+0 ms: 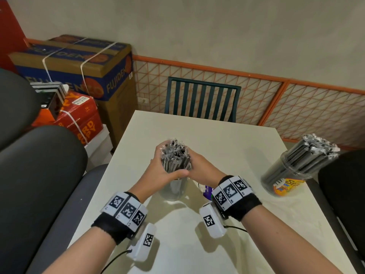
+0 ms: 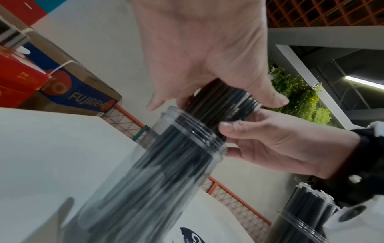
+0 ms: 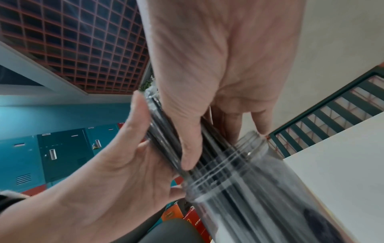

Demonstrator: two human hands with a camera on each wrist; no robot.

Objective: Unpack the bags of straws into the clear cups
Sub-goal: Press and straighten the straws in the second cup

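A bundle of black wrapped straws [image 1: 175,157] stands in a clear cup [image 1: 173,189] at the middle of the table, and its upper half sticks out above the rim. My left hand [image 1: 164,172] and right hand [image 1: 203,167] both wrap round the bundle just above the rim. In the left wrist view my left hand [image 2: 197,49] grips the straws [image 2: 220,102] over the cup [image 2: 166,164]. In the right wrist view my right hand [image 3: 218,65] curls round the straws [image 3: 164,129] above the cup [image 3: 239,180]. The cup's base is blurred.
A second clear cup [image 1: 286,175] packed with black straws stands at the table's right edge. A purple-and-white wrapper [image 1: 207,191] lies under my right wrist. A green chair [image 1: 201,99] stands beyond the white table [image 1: 227,139]. Dark seats and cardboard boxes [image 1: 79,76] are to the left.
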